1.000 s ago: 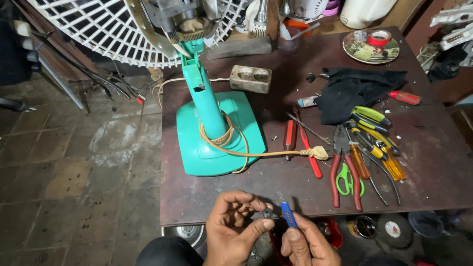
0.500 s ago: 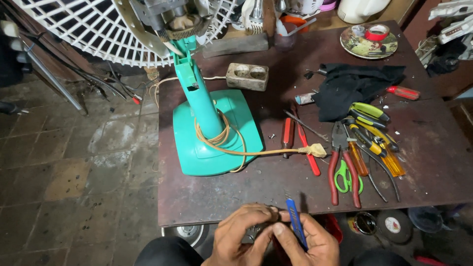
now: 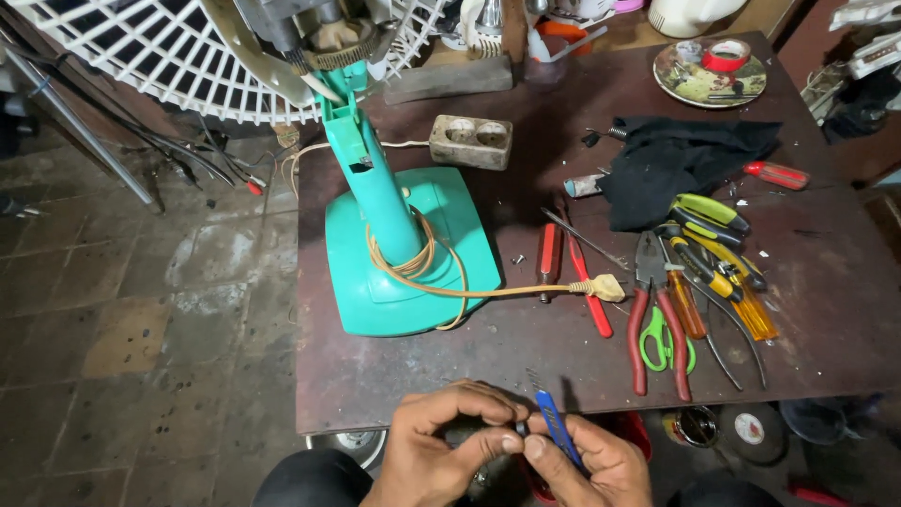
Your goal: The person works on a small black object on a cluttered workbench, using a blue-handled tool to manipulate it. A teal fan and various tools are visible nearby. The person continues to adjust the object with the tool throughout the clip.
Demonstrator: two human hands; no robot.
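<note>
A small dark part [image 3: 479, 434], pinched in the left hand [image 3: 441, 451] at the desk's [image 3: 450, 376] near edge, could slip floorward if the blue screwdriver [image 3: 554, 424] gripped by the right hand [image 3: 591, 462] skids.

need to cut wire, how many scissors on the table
1: green-handled scissors lie among the hand tools right of the fan base, between the red pliers' handles. More could be hidden under the black cloth.
</note>
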